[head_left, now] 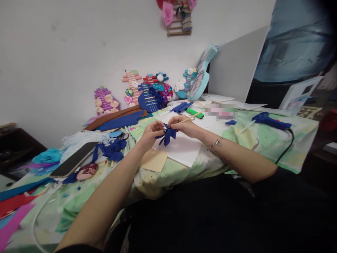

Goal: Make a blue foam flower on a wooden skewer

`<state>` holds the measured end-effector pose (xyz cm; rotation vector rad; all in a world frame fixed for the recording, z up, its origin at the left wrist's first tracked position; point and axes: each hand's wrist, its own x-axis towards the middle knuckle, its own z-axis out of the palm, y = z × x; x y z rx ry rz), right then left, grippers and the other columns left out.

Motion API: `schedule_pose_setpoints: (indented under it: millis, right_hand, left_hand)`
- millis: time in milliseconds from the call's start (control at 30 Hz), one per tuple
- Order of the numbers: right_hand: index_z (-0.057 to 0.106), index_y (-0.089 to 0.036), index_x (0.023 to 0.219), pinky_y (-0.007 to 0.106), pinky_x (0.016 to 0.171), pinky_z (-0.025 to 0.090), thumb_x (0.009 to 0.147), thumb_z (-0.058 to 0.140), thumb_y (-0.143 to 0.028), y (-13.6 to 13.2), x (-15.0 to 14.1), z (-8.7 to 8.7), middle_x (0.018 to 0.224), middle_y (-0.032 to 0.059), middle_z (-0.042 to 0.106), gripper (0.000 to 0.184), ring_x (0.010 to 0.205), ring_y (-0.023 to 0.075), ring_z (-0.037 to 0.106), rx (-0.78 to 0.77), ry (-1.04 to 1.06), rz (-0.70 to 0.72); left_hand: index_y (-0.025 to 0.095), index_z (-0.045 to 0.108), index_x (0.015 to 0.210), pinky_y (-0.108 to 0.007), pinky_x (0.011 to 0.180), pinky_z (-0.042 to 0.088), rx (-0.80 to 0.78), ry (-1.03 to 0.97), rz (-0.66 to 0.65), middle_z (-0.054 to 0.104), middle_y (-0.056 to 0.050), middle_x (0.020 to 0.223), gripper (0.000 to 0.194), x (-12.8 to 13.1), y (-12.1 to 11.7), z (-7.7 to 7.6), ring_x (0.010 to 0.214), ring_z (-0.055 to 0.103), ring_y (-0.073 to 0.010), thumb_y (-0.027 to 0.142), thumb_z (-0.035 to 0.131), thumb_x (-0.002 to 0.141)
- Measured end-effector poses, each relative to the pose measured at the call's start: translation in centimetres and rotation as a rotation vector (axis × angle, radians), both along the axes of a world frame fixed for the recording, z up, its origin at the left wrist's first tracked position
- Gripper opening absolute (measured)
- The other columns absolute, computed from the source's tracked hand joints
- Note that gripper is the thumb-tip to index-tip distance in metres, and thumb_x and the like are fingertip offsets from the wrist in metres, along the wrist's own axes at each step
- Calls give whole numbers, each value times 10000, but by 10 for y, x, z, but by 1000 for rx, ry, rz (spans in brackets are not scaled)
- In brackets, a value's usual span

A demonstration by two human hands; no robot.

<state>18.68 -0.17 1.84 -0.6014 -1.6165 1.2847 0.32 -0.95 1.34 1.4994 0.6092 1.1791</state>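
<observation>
A dark blue flower with several petals (169,135) is between my two hands, above white paper sheets (184,149). My left hand (152,133) pinches its left side with closed fingers. On the other side, my right hand (185,126) has its fingertips closed at the flower's upper edge. A thin wooden stick (193,115) also lies in the right hand and points up to the right. The fingers hide part of the flower's centre. Just below the left hand lies a tan paper square (155,160).
Left of my arm are a phone (75,160), dark blue scraps (114,149) and a white cable (35,219). A blue glue gun (272,121) with a black cord lies at the right. Behind stand decorated guitar shapes (150,100); a green object (195,113) lies nearer.
</observation>
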Motion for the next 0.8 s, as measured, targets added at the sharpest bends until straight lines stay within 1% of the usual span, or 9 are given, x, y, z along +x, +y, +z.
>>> schedule_pose_setpoints:
  millis: [233,467,633,800]
  right_hand:
    - [631,-118,716,196,477,315,595,664,-177,0,0,1,603,-3,608,139,524,72,494,14,-41,-42]
    - [635,-126,745,192,477,314,597,676,-183,0,0,0,605,-15,612,164,520,69,499,15,-45,-27]
    - [635,-124,730,193,466,304,590,673,-184,1,-1,0,593,-15,601,157,504,63,476,12,-58,-56]
    - [640,-119,727,193,473,305,592,670,-187,0,-1,0,608,-8,598,154,519,66,482,14,-54,-49]
  left_hand:
    - [152,573,742,-204,560,415,16,18,-4,600,21,640,329,-1,2,-2,588,566,-97,160,813,518]
    - [148,580,717,-216,601,424,40,15,17,596,23,657,312,-3,4,-3,617,560,-99,123,805,502]
    - [141,579,699,-215,600,413,18,6,23,596,22,662,306,-2,4,-3,618,554,-96,108,798,487]
    - [142,575,690,-220,588,405,-14,8,18,588,24,636,303,-2,3,-2,600,548,-100,110,793,482]
